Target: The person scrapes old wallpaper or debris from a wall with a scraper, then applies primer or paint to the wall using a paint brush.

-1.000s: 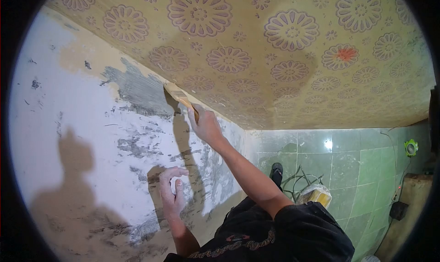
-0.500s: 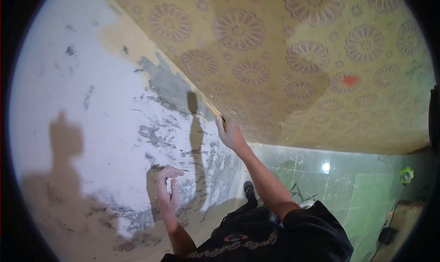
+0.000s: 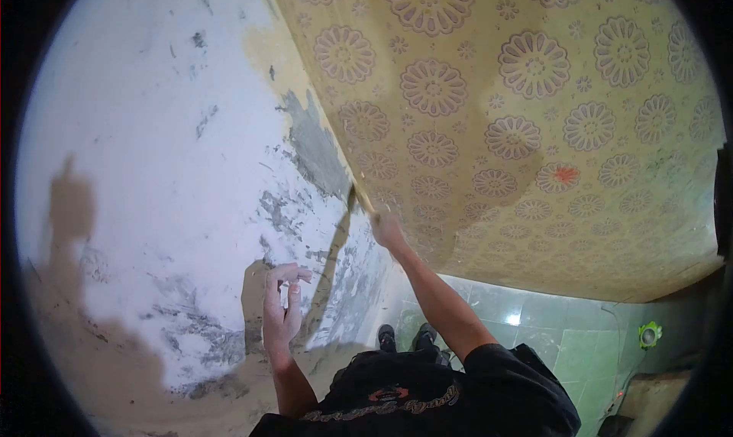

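You face the patchy white wall, meeting the flowered wall above the tiled floor; your left hand curves loosely, your right hand grips and partly hides the thin tool at this corner; a green-rimmed object is far right

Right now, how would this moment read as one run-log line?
right hand: grips slim tool beside flowered surface | left hand: half-curled, empty | patchy wall: white, gray
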`<state>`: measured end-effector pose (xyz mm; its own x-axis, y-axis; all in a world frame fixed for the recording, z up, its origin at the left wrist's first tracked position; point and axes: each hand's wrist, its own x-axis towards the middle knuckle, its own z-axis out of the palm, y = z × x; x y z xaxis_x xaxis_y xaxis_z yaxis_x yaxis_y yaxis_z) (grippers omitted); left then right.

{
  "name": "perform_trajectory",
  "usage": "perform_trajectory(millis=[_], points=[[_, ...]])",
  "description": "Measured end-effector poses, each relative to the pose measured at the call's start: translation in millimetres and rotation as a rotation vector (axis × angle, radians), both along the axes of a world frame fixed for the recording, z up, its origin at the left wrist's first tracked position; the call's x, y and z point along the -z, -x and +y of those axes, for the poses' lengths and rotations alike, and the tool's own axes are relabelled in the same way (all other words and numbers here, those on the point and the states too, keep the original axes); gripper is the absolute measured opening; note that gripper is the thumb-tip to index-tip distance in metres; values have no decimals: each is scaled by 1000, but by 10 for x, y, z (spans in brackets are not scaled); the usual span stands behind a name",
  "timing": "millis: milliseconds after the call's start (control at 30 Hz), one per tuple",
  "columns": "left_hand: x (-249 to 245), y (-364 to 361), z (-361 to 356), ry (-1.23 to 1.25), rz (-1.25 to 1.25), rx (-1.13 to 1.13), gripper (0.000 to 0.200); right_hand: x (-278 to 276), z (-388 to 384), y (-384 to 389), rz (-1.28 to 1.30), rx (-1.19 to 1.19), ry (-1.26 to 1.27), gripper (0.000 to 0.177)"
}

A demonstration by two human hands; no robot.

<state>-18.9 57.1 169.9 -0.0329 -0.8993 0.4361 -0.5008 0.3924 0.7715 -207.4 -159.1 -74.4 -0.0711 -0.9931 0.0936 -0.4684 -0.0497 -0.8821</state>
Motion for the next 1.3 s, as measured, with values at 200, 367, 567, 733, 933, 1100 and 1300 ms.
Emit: perform_trajectory(millis=[200, 367, 567, 733, 933, 1100, 1300], points=[[27, -40, 1, 40, -38, -8, 14, 678, 1008, 498, 75, -50, -343, 46], [121, -84, 8, -62, -97, 26, 10, 162, 1436, 835, 3, -42, -219, 39], [899, 161, 89, -180, 104, 349, 9, -35, 1953, 1160, 21, 8, -98, 27], [1386, 491, 206, -325, 126, 414, 8, 303, 2511, 1248, -63, 49, -157, 26], [1558, 712, 142, -446, 389, 466, 7, -221, 2672, 1294, -190, 118, -164, 29], [1054, 651, -163, -298, 669, 316, 7, -1041, 2188, 1388, -206, 120, -44, 31], [695, 386, -450, -84, 731, 279, 14, -2130, 1393, 1187, -528, -24, 202, 33]])
